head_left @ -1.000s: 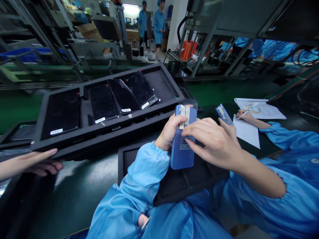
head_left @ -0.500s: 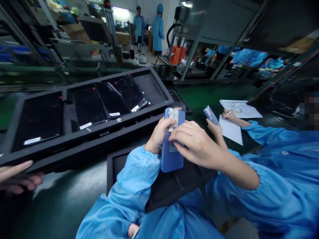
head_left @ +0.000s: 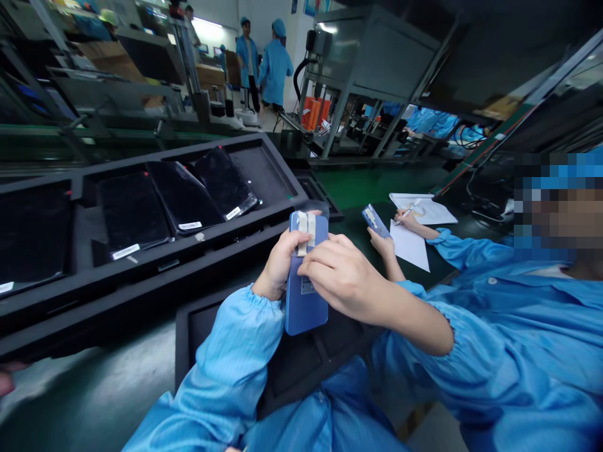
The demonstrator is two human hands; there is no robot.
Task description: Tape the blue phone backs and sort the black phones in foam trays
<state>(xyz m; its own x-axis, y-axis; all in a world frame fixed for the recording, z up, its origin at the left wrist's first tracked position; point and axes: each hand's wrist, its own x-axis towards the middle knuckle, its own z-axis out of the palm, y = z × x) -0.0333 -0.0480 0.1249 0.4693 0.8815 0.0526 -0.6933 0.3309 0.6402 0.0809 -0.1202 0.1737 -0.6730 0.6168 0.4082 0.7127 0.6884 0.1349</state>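
Left hand [head_left: 277, 263] closed around the long edge of a blue-backed smartphone [head_left: 301, 317], fingers curled behind it; right hand [head_left: 343, 276] holding the same phone, fingers laid together across its back, not spread wide; phone stands tilted between the two hands, above a low black foam tray [head_left: 186, 339], contact with that tray cannot be told; two cream tape strips [head_left: 306, 233] run across its upper end; a small printed label [head_left: 307, 285] sits just below them, beside the right fingertips; both forearms in blue antistatic sleeves [head_left: 235, 351].

To the left, a long black foam tray [head_left: 155, 295] with compartments, near the left hand but not touching it; four black-faced smartphones [head_left: 183, 198] lie in it, each with a white label [head_left: 190, 226]; a fingertip [head_left: 5, 380] of another person shows at the lower left edge.

To the right, a co-worker [head_left: 490, 314] in a blue smock; one of that person's hands writes with a white pen [head_left: 409, 211] on a sheet of paper [head_left: 424, 210]; the other hand [head_left: 382, 245] holds a small blue card-like item [head_left: 375, 221], just beyond the right hand.

Further back, two people in blue smocks and caps [head_left: 264, 69] stand in the aisle; orange bins [head_left: 313, 113] beneath a grey machine frame [head_left: 367, 63].
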